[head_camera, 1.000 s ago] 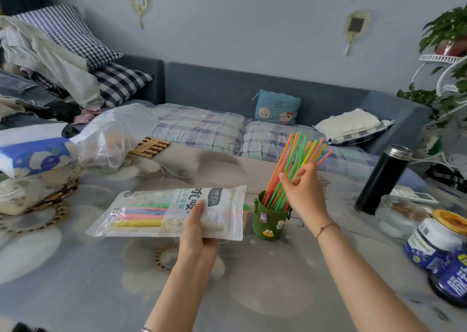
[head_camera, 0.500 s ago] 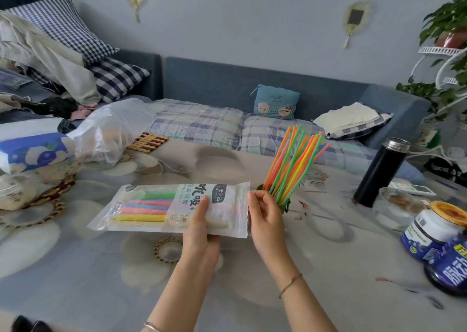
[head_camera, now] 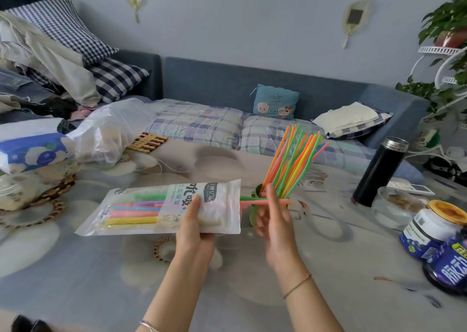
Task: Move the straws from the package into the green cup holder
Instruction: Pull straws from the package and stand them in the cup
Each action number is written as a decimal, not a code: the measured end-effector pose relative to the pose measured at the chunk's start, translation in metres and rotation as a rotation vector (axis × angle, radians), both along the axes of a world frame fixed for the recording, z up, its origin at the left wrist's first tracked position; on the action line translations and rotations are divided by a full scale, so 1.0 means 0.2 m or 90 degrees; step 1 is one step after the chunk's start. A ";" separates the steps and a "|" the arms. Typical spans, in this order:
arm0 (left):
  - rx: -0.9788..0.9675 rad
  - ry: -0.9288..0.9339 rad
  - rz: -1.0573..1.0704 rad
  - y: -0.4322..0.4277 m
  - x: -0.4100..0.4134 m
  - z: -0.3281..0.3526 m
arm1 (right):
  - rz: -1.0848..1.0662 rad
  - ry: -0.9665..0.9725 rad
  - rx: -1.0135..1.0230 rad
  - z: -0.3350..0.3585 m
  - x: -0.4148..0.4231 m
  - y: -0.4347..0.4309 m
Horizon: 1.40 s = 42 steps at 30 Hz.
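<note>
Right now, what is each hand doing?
Left hand: closed on the straw package.
Right hand: pinching a pink straw sticking out of the package.

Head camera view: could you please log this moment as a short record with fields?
left hand: left hand grips the clear plastic straw package above the table
right hand: right hand pulls a pink straw from the package's open end
holder: green cup holder, mostly hidden behind the right hand
holder contents: orange, green, yellow and pink straws, fanned and leaning right
package contents: several coloured straws remain
nearby: black flask, upright, to the right
</note>
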<state>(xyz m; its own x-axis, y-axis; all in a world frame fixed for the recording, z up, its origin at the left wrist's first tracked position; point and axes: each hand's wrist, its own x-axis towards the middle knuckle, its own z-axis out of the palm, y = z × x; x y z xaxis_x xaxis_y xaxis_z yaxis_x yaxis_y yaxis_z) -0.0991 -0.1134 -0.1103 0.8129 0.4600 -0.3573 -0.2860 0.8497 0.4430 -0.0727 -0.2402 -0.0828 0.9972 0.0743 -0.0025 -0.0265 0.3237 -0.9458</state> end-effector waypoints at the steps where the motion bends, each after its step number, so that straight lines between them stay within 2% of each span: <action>1: 0.013 0.012 -0.004 -0.02 0.00 0.00 | 0.032 -0.004 -0.019 -0.02 -0.02 0.03; 5: 0.005 0.021 -0.017 -0.03 0.00 -0.01 | -0.045 -0.089 -0.089 -0.02 0.00 0.05; 10: -0.014 0.002 0.012 0.06 0.00 -0.02 | -0.173 -0.063 0.078 0.09 0.04 -0.11; 12: -0.005 0.005 0.003 0.06 0.00 -0.04 | -0.161 -0.037 0.077 0.10 0.03 -0.10; 15: 0.005 0.026 -0.021 0.02 0.00 -0.06 | -0.092 -0.019 -0.021 0.03 0.02 -0.02; 23: 0.019 0.053 -0.031 -0.01 0.02 -0.07 | -0.021 -0.081 -0.065 0.01 0.00 0.02; 26: 0.005 0.046 -0.021 0.01 0.00 -0.06 | -0.076 -0.060 -0.032 0.04 0.01 -0.02; 29: -0.031 0.051 0.022 0.09 0.00 -0.06 | -0.146 -0.004 0.071 0.10 0.04 -0.12; 32: -0.025 0.065 0.025 0.11 0.00 -0.06 | -0.152 0.020 0.098 0.11 0.05 -0.18; 37: 0.003 0.091 -0.018 0.00 0.00 -0.05 | -0.070 -0.035 -0.028 0.06 0.02 -0.08; 42: 0.004 0.115 -0.027 -0.03 -0.01 -0.04 | -0.044 -0.071 -0.060 0.07 0.03 -0.09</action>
<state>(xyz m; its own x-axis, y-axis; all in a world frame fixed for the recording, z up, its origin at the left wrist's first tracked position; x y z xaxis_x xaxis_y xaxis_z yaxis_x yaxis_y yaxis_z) -0.1010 -0.1197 -0.1180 0.7542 0.4293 -0.4970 -0.1650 0.8563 0.4893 -0.0669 -0.2573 -0.0680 0.9944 0.0096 0.1052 0.1002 0.2311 -0.9678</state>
